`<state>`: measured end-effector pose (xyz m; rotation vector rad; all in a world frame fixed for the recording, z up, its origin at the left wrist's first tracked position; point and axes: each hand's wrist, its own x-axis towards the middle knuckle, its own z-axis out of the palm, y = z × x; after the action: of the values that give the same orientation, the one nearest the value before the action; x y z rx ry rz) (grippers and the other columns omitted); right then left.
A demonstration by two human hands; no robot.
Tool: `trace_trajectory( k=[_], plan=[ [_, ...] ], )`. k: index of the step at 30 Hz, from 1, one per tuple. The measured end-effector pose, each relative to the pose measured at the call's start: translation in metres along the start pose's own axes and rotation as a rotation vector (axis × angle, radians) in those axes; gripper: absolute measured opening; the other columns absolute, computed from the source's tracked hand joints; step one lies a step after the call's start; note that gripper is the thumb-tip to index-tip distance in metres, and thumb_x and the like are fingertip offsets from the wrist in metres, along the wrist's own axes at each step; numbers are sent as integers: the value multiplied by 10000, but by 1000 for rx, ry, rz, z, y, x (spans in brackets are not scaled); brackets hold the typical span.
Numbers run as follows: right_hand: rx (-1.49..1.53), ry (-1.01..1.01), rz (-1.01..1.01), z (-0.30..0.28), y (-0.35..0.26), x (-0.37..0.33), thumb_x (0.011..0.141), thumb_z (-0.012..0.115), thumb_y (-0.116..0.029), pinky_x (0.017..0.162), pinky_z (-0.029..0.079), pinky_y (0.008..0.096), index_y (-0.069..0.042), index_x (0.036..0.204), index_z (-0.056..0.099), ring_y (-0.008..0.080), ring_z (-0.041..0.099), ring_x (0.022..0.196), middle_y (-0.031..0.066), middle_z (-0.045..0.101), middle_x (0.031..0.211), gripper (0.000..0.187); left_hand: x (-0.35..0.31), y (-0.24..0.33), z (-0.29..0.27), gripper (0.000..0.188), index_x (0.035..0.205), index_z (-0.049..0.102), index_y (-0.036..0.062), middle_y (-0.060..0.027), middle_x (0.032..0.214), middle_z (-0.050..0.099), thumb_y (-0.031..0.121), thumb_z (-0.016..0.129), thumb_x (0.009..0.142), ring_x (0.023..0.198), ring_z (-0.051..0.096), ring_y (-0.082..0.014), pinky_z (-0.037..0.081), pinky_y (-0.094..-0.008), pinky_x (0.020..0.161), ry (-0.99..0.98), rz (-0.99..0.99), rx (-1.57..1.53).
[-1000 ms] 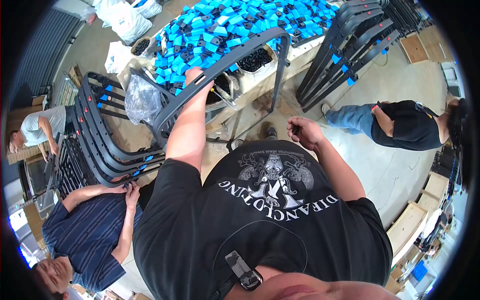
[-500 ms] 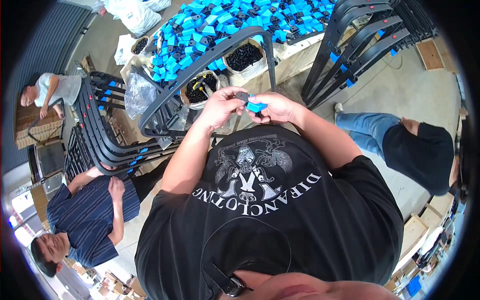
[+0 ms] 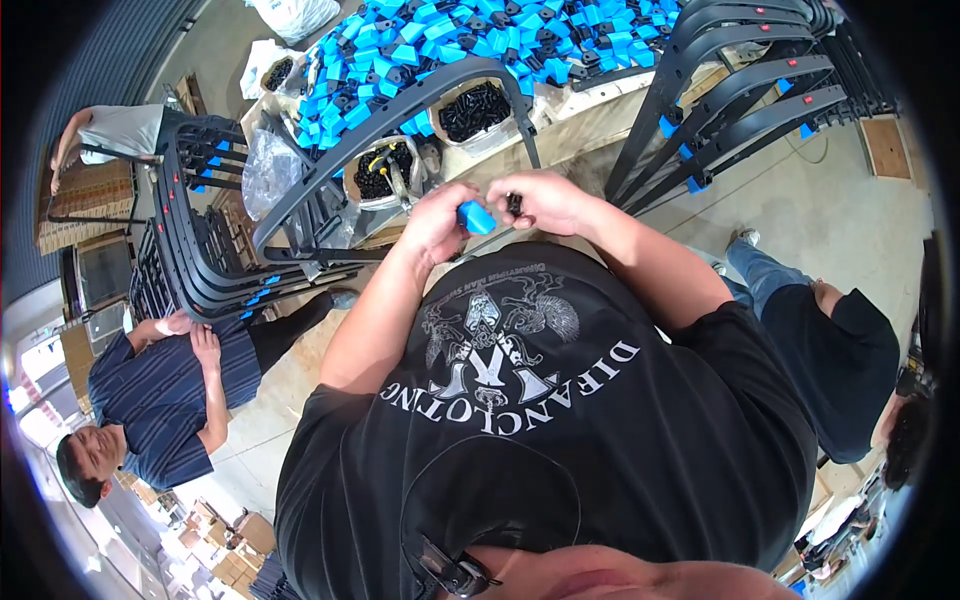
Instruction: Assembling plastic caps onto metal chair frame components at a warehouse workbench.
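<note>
In front of my chest, my left hand (image 3: 440, 222) is closed around a blue plastic piece (image 3: 476, 217) with an angled end that sticks out past the fingers. A short gap away, my right hand (image 3: 548, 203) pinches a small black part (image 3: 514, 204), mostly covered by the fingers. Just beyond both hands stands a curved black frame (image 3: 375, 125). Behind its bar are a tub of small black parts (image 3: 375, 178), with a yellow-and-black tool (image 3: 382, 162) lying in it, and a second tub of longer black pieces (image 3: 470, 112).
A big heap of blue-and-black pieces (image 3: 440, 40) covers the far table. Stacked black frames stand at the left (image 3: 185, 235) and right (image 3: 720, 90). A person in a striped shirt (image 3: 170, 400) is at the left, another in black (image 3: 835, 350) at the right. A clear plastic bag (image 3: 270, 172) hangs near the frame.
My hands were together on a blue-and-black piece. They have come apart: the blue piece is now in my left hand, a small black part in my right.
</note>
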<state>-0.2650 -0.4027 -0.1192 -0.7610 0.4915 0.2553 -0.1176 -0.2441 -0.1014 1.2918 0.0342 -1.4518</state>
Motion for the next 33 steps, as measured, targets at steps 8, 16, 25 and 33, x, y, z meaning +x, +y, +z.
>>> trace_trajectory(
  k=[8,16,25,33],
  plan=[
    [508,-207,-79,-22,-4,-14,1038,438,-516,935,503,447,54,1223,605,356,641,1130,204,664,1185,623,-11,-3,28,236,972,661,14,-80,865,673,119,783,800,787,668,-234,546,-366,711,63,427,572],
    [520,-206,-93,-22,4,-8,1033,487,-482,965,500,419,56,1261,589,281,653,1051,176,673,1170,593,-29,5,62,237,978,744,80,-140,1028,717,269,752,835,926,700,-346,558,-437,825,214,683,1469],
    [462,-32,-77,-20,8,6,1044,534,-303,955,541,488,26,1102,603,307,658,975,172,636,1089,341,-28,4,52,187,919,737,54,-166,921,717,225,757,847,888,698,-351,550,-427,800,250,672,1304],
    [388,0,-163,-4,11,14,1058,488,-226,922,565,494,62,1139,590,289,654,972,166,634,1078,316,-20,7,42,222,896,736,48,-179,892,708,264,767,855,825,701,-346,554,-434,759,327,729,1267]
  ],
)
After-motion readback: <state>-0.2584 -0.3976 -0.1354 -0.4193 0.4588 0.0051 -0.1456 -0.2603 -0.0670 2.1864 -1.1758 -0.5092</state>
